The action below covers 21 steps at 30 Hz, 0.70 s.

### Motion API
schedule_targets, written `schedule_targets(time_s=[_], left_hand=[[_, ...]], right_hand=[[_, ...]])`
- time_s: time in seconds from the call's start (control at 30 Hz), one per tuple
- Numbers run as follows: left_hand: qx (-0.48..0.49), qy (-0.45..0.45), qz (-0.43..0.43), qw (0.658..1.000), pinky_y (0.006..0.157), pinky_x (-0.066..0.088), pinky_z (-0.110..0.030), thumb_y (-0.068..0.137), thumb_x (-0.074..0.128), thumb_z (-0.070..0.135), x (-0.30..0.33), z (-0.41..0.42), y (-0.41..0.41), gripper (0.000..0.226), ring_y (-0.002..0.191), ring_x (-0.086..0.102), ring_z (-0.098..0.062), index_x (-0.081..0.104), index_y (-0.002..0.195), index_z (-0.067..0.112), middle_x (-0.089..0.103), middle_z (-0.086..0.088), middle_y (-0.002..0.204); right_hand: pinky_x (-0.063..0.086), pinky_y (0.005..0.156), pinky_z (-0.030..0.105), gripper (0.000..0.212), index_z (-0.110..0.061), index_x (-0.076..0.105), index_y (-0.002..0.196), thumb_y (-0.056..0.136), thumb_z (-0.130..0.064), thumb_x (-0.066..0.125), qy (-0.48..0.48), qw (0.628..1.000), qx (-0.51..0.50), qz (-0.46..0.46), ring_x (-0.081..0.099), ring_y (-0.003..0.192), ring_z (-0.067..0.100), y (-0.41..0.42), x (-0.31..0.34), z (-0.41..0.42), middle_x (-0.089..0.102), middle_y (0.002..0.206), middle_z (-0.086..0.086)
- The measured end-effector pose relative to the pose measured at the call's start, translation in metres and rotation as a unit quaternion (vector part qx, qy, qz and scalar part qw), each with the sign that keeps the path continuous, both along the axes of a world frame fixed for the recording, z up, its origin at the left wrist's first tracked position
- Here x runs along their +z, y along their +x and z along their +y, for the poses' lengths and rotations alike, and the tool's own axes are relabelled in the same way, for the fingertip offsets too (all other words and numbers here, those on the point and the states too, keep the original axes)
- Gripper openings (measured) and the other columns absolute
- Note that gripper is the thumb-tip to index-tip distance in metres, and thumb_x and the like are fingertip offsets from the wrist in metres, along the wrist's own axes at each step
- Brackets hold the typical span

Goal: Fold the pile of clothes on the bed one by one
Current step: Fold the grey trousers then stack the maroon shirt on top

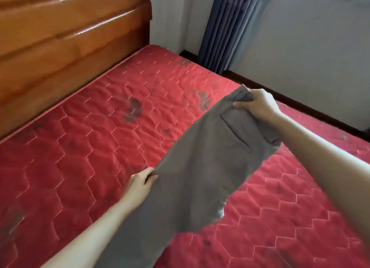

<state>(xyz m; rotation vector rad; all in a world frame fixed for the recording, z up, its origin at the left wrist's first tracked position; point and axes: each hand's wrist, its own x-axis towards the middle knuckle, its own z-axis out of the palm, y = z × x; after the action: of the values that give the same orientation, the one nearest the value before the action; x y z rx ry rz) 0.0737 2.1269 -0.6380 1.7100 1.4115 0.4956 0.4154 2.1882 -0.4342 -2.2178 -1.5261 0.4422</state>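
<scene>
A pair of grey-brown trousers [202,167] hangs in the air above the red quilted mattress [96,139], with a back pocket facing me. My right hand [258,103] grips the waistband at the upper right, thumb over the cloth. My left hand [140,184] pinches the left edge of the trousers lower down. The cloth runs slantwise from the upper right to the lower left, and its lower part leaves the frame at the bottom. No pile of other clothes is in view.
A glossy wooden headboard [66,43] runs along the mattress's far left side. Grey curtains [230,27] hang in the corner by white walls. A dark bed frame edge [300,105] borders the far right side. Dark stains mark the mattress.
</scene>
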Motion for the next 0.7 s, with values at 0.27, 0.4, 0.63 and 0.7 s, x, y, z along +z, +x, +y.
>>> schedule_targets(time_s=[0.27,0.4,0.63,0.7], left_hand=[[0.073,0.103,0.224,0.966,0.079,0.043,-0.045,0.092,0.060,0.016,-0.178,0.089,0.055,0.011,0.088,0.063,-0.036,0.064,0.100,0.010,0.068,-0.013,0.090],[0.091,0.268,0.278,0.918,0.080,0.042,-0.046,0.091,0.044,0.025,-0.222,0.088,0.060,0.027,0.078,0.059,-0.032,0.064,0.098,0.010,0.064,-0.007,0.088],[0.107,0.276,0.277,0.914,0.084,0.039,-0.045,0.093,0.044,0.025,-0.232,0.086,0.059,0.026,0.086,0.054,-0.031,0.060,0.108,0.010,0.062,-0.008,0.097],[0.104,0.270,0.282,0.915,0.088,0.040,-0.048,0.093,0.046,0.021,-0.231,0.085,0.058,0.032,0.096,0.056,-0.033,0.059,0.120,0.008,0.062,-0.011,0.111]], right_hand=[[0.036,0.070,0.025,0.009,-0.034,0.067,0.081,0.079,-0.038,0.074,-0.072,0.996,0.059,0.007,0.055,0.085,0.013,0.052,-0.233,0.162,0.060,0.084,-0.013],[0.033,0.068,0.027,0.020,-0.030,0.062,0.087,0.077,-0.042,0.075,-0.097,0.993,0.059,-0.031,0.053,0.084,0.016,0.053,-0.309,0.223,0.060,0.090,-0.005],[0.036,0.099,0.043,0.057,-0.023,0.056,0.116,0.074,-0.058,0.071,-0.100,0.994,0.019,-0.049,0.046,0.123,0.027,0.069,-0.380,0.241,0.054,0.126,0.004],[0.027,0.108,0.044,0.072,-0.021,0.042,0.139,0.079,-0.053,0.068,-0.042,0.993,0.022,-0.109,0.034,0.134,0.027,0.060,-0.379,0.224,0.043,0.141,0.006]])
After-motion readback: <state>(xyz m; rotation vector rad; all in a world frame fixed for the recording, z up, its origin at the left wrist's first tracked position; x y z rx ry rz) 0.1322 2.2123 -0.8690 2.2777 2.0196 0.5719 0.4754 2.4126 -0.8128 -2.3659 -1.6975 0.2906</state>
